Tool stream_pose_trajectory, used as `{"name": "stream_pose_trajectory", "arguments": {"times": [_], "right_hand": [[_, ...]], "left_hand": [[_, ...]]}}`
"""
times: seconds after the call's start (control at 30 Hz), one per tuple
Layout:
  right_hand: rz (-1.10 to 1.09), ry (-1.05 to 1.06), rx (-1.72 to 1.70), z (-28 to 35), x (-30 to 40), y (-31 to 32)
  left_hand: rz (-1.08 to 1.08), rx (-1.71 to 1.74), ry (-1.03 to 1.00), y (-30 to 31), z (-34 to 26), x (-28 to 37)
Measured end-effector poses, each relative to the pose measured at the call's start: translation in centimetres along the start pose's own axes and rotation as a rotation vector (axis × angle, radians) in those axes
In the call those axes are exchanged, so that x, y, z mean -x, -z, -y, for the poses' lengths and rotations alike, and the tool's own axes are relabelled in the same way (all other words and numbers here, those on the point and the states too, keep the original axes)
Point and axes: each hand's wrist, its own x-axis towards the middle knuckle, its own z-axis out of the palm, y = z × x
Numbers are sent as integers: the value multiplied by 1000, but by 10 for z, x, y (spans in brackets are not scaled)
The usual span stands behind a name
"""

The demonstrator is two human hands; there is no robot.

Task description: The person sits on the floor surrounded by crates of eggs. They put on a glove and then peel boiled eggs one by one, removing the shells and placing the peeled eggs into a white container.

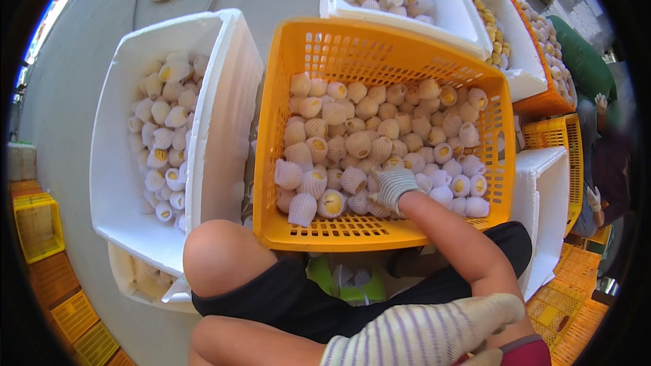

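Note:
A yellow-orange plastic crate (391,243) stands before me, holding many yellow fruits in white foam net sleeves (358,144). My right hand (394,188), in a striped knit glove, reaches into its near side and touches the wrapped fruits; its fingertips are partly hidden among them. My left forearm crosses my lap. My left hand (424,330), in a cream glove with purple stripes, lies against my right arm near the elbow and the maroon sleeve (529,351). Its fingers are only partly seen.
White foam boxes of wrapped fruit stand left (147,132) and behind (407,15). An upright foam box (544,213) is at the right, near stacked yellow crates (559,305). Beyond them is a co-worker with gloved hands (594,198). A green container (358,290) sits below the crate.

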Motion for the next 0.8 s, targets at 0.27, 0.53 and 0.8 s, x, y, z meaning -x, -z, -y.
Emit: {"name": "stream_pose_trajectory", "arguments": {"times": [0.27, 0.53, 0.8], "right_hand": [[16, -100, -125, 5, -13, 1], [-133, -71, -320, -26, -7, -8], [-583, 213, -446, -49, 53, -4]], "left_hand": [[313, 42, -78, 11, -4, 25], [399, 10, 131, 21, 6, 17], [-380, 213, 682, 70, 93, -26]]}}
